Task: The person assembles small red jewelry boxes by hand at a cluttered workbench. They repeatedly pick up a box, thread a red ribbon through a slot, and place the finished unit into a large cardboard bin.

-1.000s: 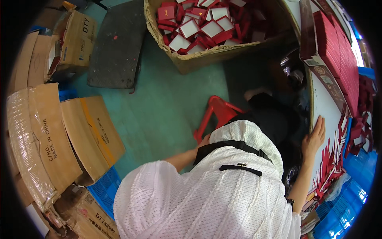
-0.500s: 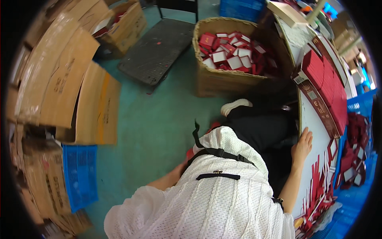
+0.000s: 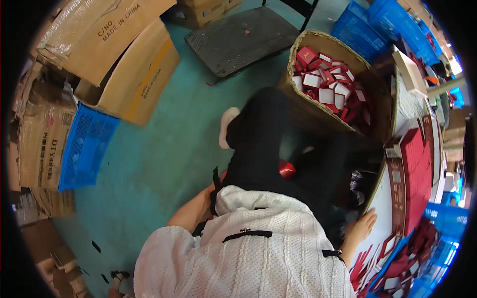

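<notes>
My right hand [image 3: 362, 226] lies on the near edge of the white table [image 3: 380, 202], fingers stretched out and holding nothing. Beside it stands an open carton [image 3: 398, 191] packed with red boxes [image 3: 416, 181], and red strips [image 3: 358, 265] lie by my wrist. My left arm hangs at my side. The left hand [image 3: 206, 194] is next to a red seat [image 3: 223, 176] that shows only in part; its fingers are hidden by my clothing and a black strap.
Ahead stands a large carton [image 3: 293, 74] heaped with small red-and-white boxes. A black platform cart [image 3: 243, 42] is left of it. Brown cartons [image 3: 144, 82] and a blue crate [image 3: 87, 149] line the left. Far lower left, another person's foot [image 3: 119, 274] shows.
My view has turned, so the carton of boxes and the cart sit further right. My legs have shifted left, with one knee forward. My right hand remains on the table edge.
</notes>
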Demonstrator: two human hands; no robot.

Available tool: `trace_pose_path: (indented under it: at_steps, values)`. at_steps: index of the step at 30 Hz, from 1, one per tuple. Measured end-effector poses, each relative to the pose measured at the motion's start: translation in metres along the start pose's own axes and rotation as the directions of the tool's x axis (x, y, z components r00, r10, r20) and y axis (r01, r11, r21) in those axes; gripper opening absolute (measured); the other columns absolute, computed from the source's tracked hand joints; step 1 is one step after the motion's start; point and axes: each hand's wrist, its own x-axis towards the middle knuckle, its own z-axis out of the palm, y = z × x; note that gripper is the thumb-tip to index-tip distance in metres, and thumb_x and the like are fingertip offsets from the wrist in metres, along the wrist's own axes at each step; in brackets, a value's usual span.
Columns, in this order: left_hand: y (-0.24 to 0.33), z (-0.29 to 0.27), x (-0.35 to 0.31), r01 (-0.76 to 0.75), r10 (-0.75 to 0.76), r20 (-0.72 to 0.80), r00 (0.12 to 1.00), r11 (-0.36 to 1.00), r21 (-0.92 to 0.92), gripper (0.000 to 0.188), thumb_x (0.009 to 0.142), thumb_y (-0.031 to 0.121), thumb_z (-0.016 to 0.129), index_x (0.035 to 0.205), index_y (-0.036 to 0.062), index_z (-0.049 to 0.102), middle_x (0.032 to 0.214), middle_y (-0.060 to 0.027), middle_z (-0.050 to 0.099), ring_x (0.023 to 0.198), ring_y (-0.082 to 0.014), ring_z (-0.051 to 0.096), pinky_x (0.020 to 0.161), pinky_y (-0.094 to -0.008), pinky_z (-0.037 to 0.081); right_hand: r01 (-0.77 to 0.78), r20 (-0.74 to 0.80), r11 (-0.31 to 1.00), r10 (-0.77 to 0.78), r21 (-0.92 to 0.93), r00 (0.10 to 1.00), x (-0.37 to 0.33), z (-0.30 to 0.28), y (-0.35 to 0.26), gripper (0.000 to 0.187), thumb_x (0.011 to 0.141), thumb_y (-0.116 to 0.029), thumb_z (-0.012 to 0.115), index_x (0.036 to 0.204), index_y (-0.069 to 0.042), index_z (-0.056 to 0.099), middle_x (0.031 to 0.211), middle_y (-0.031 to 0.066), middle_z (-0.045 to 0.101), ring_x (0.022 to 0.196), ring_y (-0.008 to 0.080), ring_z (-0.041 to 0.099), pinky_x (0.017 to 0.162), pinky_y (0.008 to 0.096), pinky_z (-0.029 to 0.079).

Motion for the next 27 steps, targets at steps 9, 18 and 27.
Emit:
trace_pose_path:
  at_steps: [9,18,27]
  values:
    - [0.094,0.026,0.066,-0.407,0.572,-0.173,0.802,0.736,0.541,0.095,0.070,0.055,0.054,0.130,-0.0019,0.007,0.135,-0.0218,0.011,0.125,-0.0303,0.013,0.100,-0.0354,0.018,0.558,-0.041,0.399,-0.787,0.727,0.616,0.077,-0.061,-0.225,0.058,0.064,0.002,0.055,0.118,-0.001,0.037,0.123,0.0199,0.035,0.113,0.0343,0.034,0.092,0.0370,0.029]
    - [0.221,0.047,0.129,0.076,0.548,-0.122,0.828,0.106,0.991,0.072,0.062,0.038,0.064,0.122,0.0117,0.034,0.131,-0.0197,0.016,0.118,-0.0439,0.019,0.086,-0.0561,0.030,0.543,0.302,0.227,-0.952,0.808,-0.051,0.161,0.102,-0.575,0.031,0.070,-0.010,0.050,0.100,-0.002,0.049,0.100,0.0198,0.051,0.084,0.0342,0.054,0.072,0.0382,0.043]
    - [0.249,-0.020,0.133,-0.005,0.565,-0.268,0.780,0.434,0.901,0.054,0.055,0.027,0.070,0.103,0.0086,0.052,0.115,-0.0140,0.042,0.106,-0.0387,0.037,0.086,-0.0466,0.035,0.659,0.362,0.218,-0.928,0.720,-0.089,0.131,0.291,-0.810,0.036,0.068,-0.010,0.048,0.103,-0.004,0.049,0.110,0.0185,0.045,0.095,0.0339,0.049,0.079,0.0387,0.042]
